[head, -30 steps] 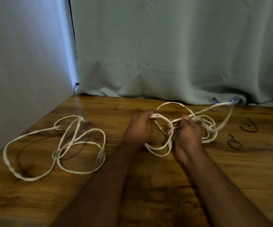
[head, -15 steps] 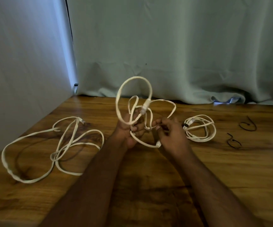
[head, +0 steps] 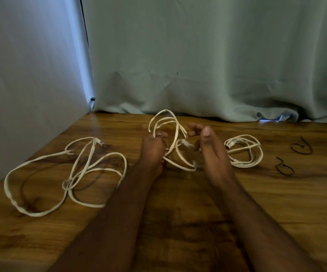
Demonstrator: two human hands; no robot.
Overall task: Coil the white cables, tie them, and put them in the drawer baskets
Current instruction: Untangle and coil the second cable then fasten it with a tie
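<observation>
Head view: the left hand (head: 152,147) grips the loops of a half-wound white cable (head: 173,132) just above the tabletop (head: 178,222). Its free end trails right, toward the nearer right hand (head: 210,152), fingers spread and holding nothing. A tied coil (head: 244,151) lies further right.

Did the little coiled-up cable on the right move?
No. The small coiled cable lies in the same spot as half a second ago, just left of the two black ties on the table.
</observation>
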